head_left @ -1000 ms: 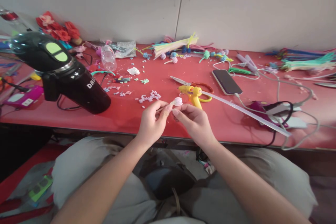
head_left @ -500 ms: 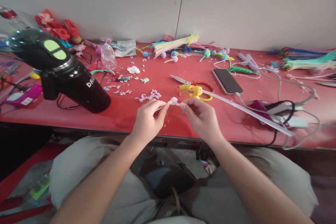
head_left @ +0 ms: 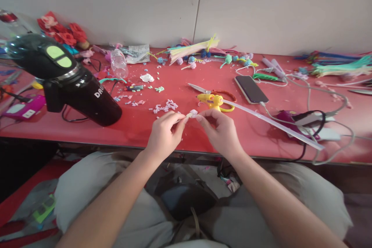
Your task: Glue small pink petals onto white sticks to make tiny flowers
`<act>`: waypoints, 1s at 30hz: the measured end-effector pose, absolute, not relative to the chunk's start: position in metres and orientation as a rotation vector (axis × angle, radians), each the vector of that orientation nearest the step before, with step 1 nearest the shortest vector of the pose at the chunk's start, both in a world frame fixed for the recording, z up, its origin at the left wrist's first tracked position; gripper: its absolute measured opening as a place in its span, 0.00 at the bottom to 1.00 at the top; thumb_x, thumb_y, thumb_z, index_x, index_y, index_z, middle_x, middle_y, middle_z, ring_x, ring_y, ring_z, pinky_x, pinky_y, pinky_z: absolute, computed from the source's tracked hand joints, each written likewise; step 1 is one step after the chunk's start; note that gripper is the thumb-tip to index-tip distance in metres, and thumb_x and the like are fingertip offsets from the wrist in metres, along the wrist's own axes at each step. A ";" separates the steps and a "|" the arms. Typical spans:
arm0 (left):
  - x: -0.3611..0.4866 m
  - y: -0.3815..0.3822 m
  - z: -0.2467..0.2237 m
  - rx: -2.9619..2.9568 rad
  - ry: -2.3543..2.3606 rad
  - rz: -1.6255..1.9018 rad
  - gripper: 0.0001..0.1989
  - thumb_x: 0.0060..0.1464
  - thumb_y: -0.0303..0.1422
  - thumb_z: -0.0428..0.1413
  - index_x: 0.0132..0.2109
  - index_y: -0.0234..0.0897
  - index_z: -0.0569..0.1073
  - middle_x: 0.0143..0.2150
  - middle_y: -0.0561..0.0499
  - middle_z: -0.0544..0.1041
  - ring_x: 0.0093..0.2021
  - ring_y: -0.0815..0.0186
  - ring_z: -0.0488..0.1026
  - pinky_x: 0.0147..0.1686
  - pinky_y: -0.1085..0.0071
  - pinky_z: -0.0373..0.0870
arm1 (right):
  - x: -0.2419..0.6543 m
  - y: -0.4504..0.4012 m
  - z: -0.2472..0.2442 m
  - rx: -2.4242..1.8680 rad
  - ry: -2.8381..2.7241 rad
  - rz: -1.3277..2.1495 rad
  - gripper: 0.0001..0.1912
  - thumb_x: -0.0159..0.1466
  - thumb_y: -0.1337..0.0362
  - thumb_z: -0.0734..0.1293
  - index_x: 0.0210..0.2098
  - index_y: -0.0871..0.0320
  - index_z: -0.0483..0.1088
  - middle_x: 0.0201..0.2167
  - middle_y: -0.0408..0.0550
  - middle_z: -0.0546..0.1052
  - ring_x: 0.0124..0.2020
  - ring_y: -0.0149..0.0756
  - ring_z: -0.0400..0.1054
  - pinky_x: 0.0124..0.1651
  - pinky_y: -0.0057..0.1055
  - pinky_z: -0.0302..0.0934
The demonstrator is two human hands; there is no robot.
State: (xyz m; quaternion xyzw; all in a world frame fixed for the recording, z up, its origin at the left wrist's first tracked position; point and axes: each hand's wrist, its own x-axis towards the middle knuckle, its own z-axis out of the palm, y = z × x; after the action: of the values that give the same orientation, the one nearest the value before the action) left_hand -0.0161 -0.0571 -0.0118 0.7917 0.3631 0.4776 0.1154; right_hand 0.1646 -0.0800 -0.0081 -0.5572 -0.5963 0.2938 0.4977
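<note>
Just above the front of the red table, both my hands meet at a small pale lilac and cream fuzzy pipe-cleaner piece (head_left: 192, 113). My left hand (head_left: 164, 131) pinches it from the left, and a thin pale stem shows between the fingers. The thumb and forefinger of my right hand (head_left: 220, 133) are closed at its lilac right end. Beyond my right hand lies a yellow glue gun (head_left: 209, 100) with a long translucent glue stick (head_left: 273, 124). It rests over orange-and-yellow-handled scissors (head_left: 229, 95). Short lilac clippings (head_left: 166, 105) are scattered beyond my left hand.
A black tumbler (head_left: 78, 89) stands on the left, near a clear plastic bottle (head_left: 119, 64). To the right are a phone (head_left: 251, 89) on a white cable and a purple power strip (head_left: 286, 120). Pipe-cleaner bundles (head_left: 193, 49) lie along the wall.
My right fingertips have moved slightly left, closer against the lilac end of the pipe-cleaner piece. My left hand keeps its pinch. The things on the table have not moved.
</note>
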 end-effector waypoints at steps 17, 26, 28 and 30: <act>-0.019 -0.055 -0.012 2.255 1.060 1.355 0.08 0.67 0.31 0.58 0.37 0.36 0.76 0.30 0.51 0.76 0.28 0.70 0.70 0.29 0.74 0.65 | 0.166 -0.079 -0.008 -1.191 -1.264 0.867 0.12 0.61 0.54 0.74 0.38 0.55 0.74 0.37 0.48 0.81 0.39 0.39 0.78 0.45 0.38 0.74; -0.018 -0.056 -0.013 2.226 1.041 1.323 0.07 0.67 0.31 0.58 0.38 0.36 0.77 0.30 0.51 0.75 0.28 0.70 0.71 0.28 0.74 0.66 | 0.164 -0.078 -0.012 -1.166 -1.252 0.922 0.15 0.58 0.53 0.77 0.36 0.55 0.73 0.34 0.47 0.80 0.37 0.39 0.77 0.45 0.40 0.75; -0.019 -0.056 -0.014 2.229 1.034 1.326 0.07 0.67 0.31 0.58 0.38 0.36 0.77 0.29 0.52 0.75 0.28 0.70 0.71 0.28 0.74 0.66 | 0.165 -0.078 -0.012 -1.167 -1.259 0.911 0.14 0.58 0.54 0.77 0.35 0.55 0.73 0.34 0.47 0.80 0.36 0.38 0.77 0.45 0.40 0.75; -0.019 -0.056 -0.013 2.229 1.037 1.324 0.07 0.67 0.31 0.58 0.38 0.36 0.77 0.29 0.52 0.75 0.28 0.70 0.70 0.28 0.74 0.65 | 0.165 -0.078 -0.011 -1.175 -1.269 0.901 0.13 0.59 0.54 0.77 0.35 0.54 0.73 0.34 0.47 0.80 0.36 0.38 0.77 0.45 0.40 0.75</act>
State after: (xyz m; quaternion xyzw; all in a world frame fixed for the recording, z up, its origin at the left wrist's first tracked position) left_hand -0.0187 -0.0561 -0.0134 0.7862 0.3656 0.4669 0.1738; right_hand 0.1648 -0.0778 -0.0113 -0.4986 -0.5387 0.3823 0.5613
